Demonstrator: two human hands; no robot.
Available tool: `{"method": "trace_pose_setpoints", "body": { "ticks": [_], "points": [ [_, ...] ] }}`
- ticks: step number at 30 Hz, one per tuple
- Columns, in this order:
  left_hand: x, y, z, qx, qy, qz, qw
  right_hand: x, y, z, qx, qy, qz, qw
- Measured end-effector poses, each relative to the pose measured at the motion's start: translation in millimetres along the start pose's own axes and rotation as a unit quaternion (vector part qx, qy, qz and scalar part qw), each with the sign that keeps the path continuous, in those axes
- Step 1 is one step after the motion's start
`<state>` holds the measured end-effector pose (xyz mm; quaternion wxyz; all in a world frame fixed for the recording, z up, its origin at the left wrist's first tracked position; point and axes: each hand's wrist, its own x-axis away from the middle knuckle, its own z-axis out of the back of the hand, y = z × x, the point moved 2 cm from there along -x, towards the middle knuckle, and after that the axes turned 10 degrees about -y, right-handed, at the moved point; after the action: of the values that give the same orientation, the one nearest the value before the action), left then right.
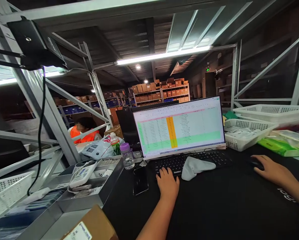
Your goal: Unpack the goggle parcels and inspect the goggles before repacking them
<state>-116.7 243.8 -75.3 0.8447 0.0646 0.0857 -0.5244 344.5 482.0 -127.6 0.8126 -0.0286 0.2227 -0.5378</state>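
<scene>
My left hand rests on the left end of a black keyboard, fingers spread over the keys. A light grey cloth or glove lies across the keyboard's front edge, just right of that hand. Under my right hand is a dark computer mouse, with the fingers curved over it. Behind the keyboard stands a monitor showing a spreadsheet with an orange column and green rows. A black phone lies on the mat, left of my left hand.
A purple-lidded bottle stands left of the monitor. Grey boxes and a cardboard box sit at left. White baskets and a green packet are at right. Behind the metal frame is a person in orange.
</scene>
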Motion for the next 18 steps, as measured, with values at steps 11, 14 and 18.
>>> {"method": "trace_pose_setpoints", "body": {
  "ticks": [11,14,18],
  "points": [
    [0.0,-0.1,-1.3,-0.021,-0.011,0.002,1.0,7.3,-23.4,19.7,-0.022,-0.018,-0.009,1.0],
    [0.3,0.1,-0.5,-0.024,-0.011,0.001,1.0,9.4,-27.5,24.1,-0.013,-0.03,-0.026,0.999],
    [1.1,-0.1,-0.5,-0.024,-0.01,0.001,1.0,8.9,-23.1,19.6,0.024,-0.038,-0.008,0.999]
  ]
}}
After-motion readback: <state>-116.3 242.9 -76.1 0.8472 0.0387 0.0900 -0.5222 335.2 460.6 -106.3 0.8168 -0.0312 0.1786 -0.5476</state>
